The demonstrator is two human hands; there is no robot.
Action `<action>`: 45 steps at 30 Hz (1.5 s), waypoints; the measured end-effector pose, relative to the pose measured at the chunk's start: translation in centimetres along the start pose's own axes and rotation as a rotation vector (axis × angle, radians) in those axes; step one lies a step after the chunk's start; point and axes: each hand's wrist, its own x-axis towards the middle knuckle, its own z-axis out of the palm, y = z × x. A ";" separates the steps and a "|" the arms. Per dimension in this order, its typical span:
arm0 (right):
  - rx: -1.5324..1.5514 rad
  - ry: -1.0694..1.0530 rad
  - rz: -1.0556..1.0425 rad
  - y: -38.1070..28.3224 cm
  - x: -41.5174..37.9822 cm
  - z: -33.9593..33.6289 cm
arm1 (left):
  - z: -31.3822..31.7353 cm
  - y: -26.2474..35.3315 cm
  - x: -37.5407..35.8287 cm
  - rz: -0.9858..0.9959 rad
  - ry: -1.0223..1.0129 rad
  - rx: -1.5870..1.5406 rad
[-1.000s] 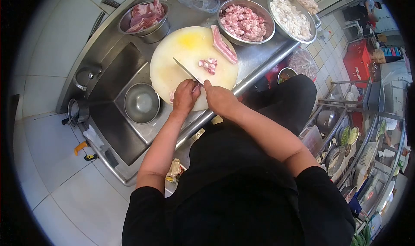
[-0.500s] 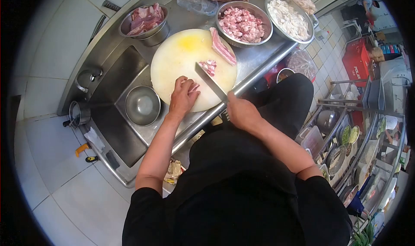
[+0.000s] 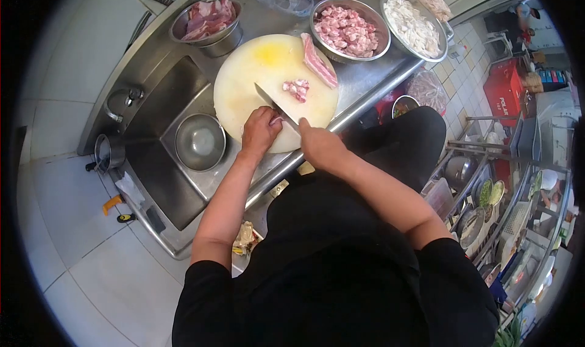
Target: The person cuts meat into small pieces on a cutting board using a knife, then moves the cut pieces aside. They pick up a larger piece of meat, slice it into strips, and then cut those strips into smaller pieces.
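Note:
On the round white cutting board (image 3: 241,72), my left hand (image 3: 259,130) is closed over a strip of raw meat (image 3: 276,121), mostly hidden under the fingers. My right hand (image 3: 322,144) grips a cleaver (image 3: 275,108), whose blade lies right against the left fingers and the meat. Beyond the blade sits a small heap of cut meat pieces (image 3: 297,89). A longer strip of pork belly (image 3: 318,63) rests near the board's far right edge.
Behind the board stand a bowl of diced meat (image 3: 346,33), a bowl of white strips (image 3: 411,28) and a bowl of meat slabs (image 3: 210,21). An empty metal bowl (image 3: 200,142) sits beside the sink basin (image 3: 159,158). Shelves (image 3: 487,194) with dishes stand at right.
The cleaver has moved left, away from the cut pieces and up to the meat under my left hand. My right hand has shifted left with it.

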 end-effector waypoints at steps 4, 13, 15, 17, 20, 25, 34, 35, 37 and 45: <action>0.018 -0.047 0.060 2.4 -5.0 0.9 | -0.1 0.1 -0.1 0.010 -0.007 0.012; 0.048 -0.022 0.021 0.4 0.3 0.2 | -0.3 0.4 -1.2 0.048 -0.084 -0.048; 0.057 0.047 -0.021 1.5 -1.6 0.9 | -0.4 0.4 -0.9 -0.023 0.000 -0.009; 0.063 0.036 0.034 2.4 -4.1 0.5 | -0.3 -0.3 -0.3 -0.066 0.091 -0.026; 0.047 0.065 0.087 4.1 -5.3 0.6 | 0.5 -0.2 0.3 -0.075 0.137 -0.007; 0.010 0.208 0.059 3.4 -4.5 -1.5 | -0.1 2.4 1.5 -0.057 0.118 -0.081; 0.084 0.091 0.001 0.1 -0.3 -0.8 | -1.0 0.6 0.0 0.011 -0.061 0.012; 0.077 0.066 -0.013 0.0 0.3 -0.6 | -0.8 0.4 0.1 0.013 -0.063 0.012; 0.079 0.069 -0.029 -0.2 1.4 0.0 | -0.6 0.4 0.3 -0.029 -0.078 0.006; 0.090 -0.062 0.042 1.5 -5.1 -0.1 | -1.2 1.0 0.5 -0.104 -0.132 -0.041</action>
